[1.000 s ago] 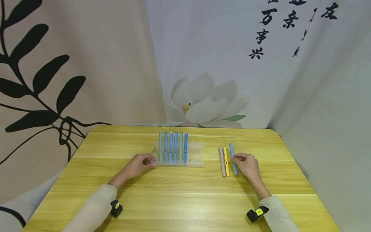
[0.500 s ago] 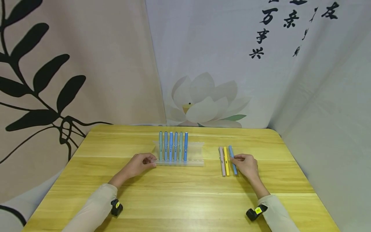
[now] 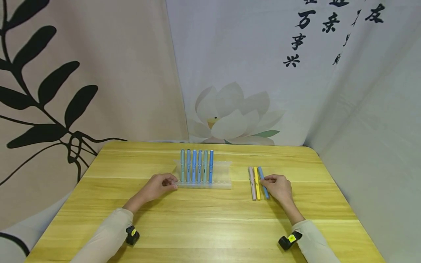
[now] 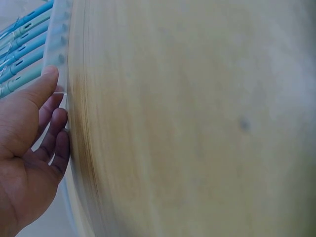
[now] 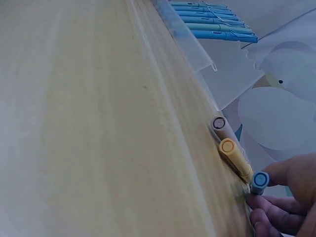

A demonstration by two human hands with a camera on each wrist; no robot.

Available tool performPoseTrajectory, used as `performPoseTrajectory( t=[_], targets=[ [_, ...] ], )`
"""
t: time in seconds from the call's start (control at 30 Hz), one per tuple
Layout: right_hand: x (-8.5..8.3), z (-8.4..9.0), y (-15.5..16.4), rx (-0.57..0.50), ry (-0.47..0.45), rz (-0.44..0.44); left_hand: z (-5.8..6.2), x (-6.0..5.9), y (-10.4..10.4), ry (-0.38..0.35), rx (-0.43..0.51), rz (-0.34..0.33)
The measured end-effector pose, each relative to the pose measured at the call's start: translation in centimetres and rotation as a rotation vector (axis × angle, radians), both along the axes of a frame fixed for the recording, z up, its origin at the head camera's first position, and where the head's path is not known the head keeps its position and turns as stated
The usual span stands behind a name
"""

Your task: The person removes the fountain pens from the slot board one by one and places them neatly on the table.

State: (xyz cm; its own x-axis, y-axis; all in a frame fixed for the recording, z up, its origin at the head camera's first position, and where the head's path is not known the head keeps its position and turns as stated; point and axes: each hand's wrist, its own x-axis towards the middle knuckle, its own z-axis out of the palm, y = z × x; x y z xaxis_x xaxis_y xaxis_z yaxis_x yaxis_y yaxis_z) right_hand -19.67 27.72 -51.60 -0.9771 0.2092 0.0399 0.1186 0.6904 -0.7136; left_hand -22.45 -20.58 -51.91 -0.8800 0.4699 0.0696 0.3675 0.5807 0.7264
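A clear pen rack (image 3: 221, 174) stands mid-table with several blue and teal pens (image 3: 196, 166) upright in it. My left hand (image 3: 160, 185) holds the rack's left front corner, thumb on its rim (image 4: 58, 54), fingers (image 4: 58, 129) curled against its edge. To the right, three pens lie side by side on the table: pink (image 3: 252, 183), yellow (image 3: 257, 183) and blue (image 3: 261, 173). My right hand (image 3: 277, 187) pinches the blue pen near its middle. In the right wrist view the blue pen's end (image 5: 259, 179) sits above my fingertips (image 5: 276, 213), beside the yellow pen (image 5: 233, 151) and the pink pen (image 5: 218, 123).
The yellow wooden table (image 3: 210, 219) has rounded corners. Printed cloth backdrops (image 3: 230, 73) hang close behind it and to the right. The rack's right slots (image 3: 223, 170) hold no pens. Small cameras sit on both wrists (image 3: 132, 234).
The blue pen has slid slightly left and nearer, now lying against the yellow pen, with my right hand moving along. The left hand has stayed on the rack.
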Motion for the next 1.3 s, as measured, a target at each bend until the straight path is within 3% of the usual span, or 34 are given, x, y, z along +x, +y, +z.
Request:
performPoseTrajectory(
  t=[0.4, 0.6, 1.03, 1.3],
  targets=[
    [0.3, 0.2, -0.2, 0.026, 0.026, 0.011, 0.1, 0.3, 0.2, -0.014, -0.018, 0.011],
    [0.3, 0.9, -0.1, -0.01, 0.04, 0.018, 0.3, 0.3, 0.1, -0.001, -0.015, 0.011],
    [0.7, 4.5, -3.1, -0.122, 0.194, 0.185, 0.3, 0.3, 0.1, 0.01, -0.013, 0.005],
    [0.4, 5.2, -5.6, -0.186, 0.225, 0.264, 0.4, 0.1, 0.0, -0.001, -0.008, -0.004]
  ],
)
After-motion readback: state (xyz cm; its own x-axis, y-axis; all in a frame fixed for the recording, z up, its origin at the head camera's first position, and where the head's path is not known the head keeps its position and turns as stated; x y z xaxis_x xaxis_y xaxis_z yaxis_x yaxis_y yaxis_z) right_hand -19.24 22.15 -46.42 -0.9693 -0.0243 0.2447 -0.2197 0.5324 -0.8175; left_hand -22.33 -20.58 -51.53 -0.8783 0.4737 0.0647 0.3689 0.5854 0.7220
